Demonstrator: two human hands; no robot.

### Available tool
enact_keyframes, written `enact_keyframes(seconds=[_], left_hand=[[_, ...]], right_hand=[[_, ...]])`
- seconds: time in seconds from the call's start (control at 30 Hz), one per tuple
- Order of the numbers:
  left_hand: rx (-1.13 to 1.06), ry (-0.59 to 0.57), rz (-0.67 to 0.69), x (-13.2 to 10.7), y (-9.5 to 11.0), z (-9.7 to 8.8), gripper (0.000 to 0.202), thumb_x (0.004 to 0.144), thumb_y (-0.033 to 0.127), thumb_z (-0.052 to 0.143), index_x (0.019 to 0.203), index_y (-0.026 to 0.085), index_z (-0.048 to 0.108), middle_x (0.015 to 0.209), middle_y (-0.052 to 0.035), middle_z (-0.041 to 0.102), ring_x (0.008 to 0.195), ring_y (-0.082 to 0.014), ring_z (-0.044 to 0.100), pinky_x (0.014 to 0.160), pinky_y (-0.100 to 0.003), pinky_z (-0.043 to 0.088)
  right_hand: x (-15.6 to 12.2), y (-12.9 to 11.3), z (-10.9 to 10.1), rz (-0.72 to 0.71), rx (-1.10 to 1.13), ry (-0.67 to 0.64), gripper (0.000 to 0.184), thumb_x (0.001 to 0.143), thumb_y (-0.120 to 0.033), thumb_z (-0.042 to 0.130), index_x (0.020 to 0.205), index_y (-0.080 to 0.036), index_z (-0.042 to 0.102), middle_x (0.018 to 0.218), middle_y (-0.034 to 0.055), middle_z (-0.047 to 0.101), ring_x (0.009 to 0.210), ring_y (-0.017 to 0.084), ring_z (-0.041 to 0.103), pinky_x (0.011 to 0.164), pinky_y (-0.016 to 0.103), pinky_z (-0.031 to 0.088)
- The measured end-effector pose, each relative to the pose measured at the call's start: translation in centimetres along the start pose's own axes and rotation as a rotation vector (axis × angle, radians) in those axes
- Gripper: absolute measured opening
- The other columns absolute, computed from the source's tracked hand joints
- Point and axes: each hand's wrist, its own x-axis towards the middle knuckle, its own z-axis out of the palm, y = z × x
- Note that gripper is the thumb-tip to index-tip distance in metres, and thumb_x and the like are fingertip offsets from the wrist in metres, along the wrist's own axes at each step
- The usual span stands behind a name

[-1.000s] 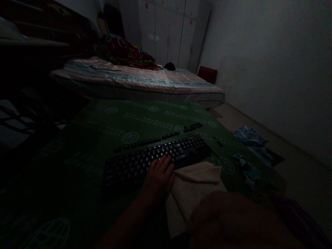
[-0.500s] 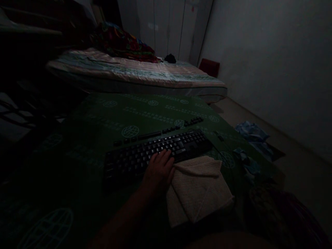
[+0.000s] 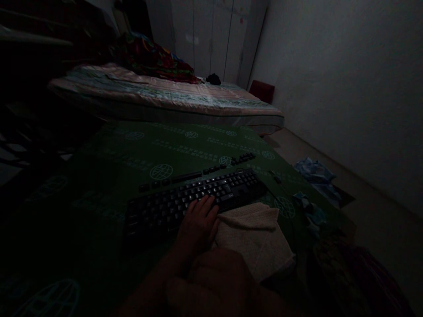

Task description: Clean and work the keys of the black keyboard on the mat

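Note:
My left hand (image 3: 198, 222) lies on the front edge of a black keyboard (image 3: 155, 213), fingers stretched out over its lower keys. Just right of that hand sits a folded beige cloth (image 3: 256, 240) in front of the keyboard. My right hand (image 3: 223, 275) is low in the picture, curled and dark, covering the near corner of the cloth from view. Whether anything is inside its fingers is hidden. Behind the keyboard runs a row of loose black keycaps (image 3: 211, 169), among them a long space bar (image 3: 187, 176).
The keyboard stands on a green printed table cover (image 3: 109, 176). Its cable (image 3: 280, 204) trails to the right. Crumpled fabric (image 3: 310, 211) hangs at the right edge, with blue plastic (image 3: 313, 171) on the floor. A bed (image 3: 165, 97) stands beyond. The light is dim.
My right hand has come into view at the bottom, curled, beside my left wrist. My left hand stays on the keyboard. The whole view has shifted slightly.

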Motion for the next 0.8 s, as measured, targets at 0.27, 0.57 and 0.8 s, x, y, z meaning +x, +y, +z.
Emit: enact_keyframes(seconds=[0.27, 0.57, 0.8], left_hand=[[0.035, 0.032, 0.019, -0.1, -0.3, 0.5, 0.026, 0.088, 0.022, 0.048, 0.109, 0.015, 0.063, 0.126, -0.0153, 0.059, 0.119, -0.0315, 0.051, 0.098, -0.05, 0.039], [-0.003, 0.023, 0.005, -0.3, -0.5, 0.4, 0.026, 0.087, 0.02, 0.049, 0.109, 0.017, 0.063, 0.129, -0.0147, 0.057, 0.122, -0.0307, 0.05, 0.099, -0.05, 0.039], [0.008, 0.003, 0.004, -0.1, -0.2, -0.3, 0.026, 0.088, 0.022, 0.05, 0.11, 0.017, 0.062, 0.128, -0.0143, 0.057, 0.12, -0.0301, 0.051, 0.099, -0.049, 0.039]], right_hand=[[0.0, 3.5, 1.1, 0.041, -0.059, 0.153, 0.024, 0.089, -0.027, 0.04, 0.075, -0.021, 0.058, 0.05, -0.001, 0.052, 0.043, 0.013, 0.048, 0.042, 0.026, 0.032], [-0.8, 5.4, 2.7, 0.134, -0.264, 0.194, 0.021, 0.088, -0.029, 0.047, 0.07, -0.023, 0.056, 0.046, -0.001, 0.051, 0.039, 0.012, 0.043, 0.041, 0.026, 0.028], [-2.0, 5.2, 2.5, 0.115, -0.197, 0.276, 0.025, 0.09, -0.022, 0.037, 0.077, -0.02, 0.058, 0.052, 0.0004, 0.056, 0.046, 0.013, 0.05, 0.046, 0.025, 0.033]])
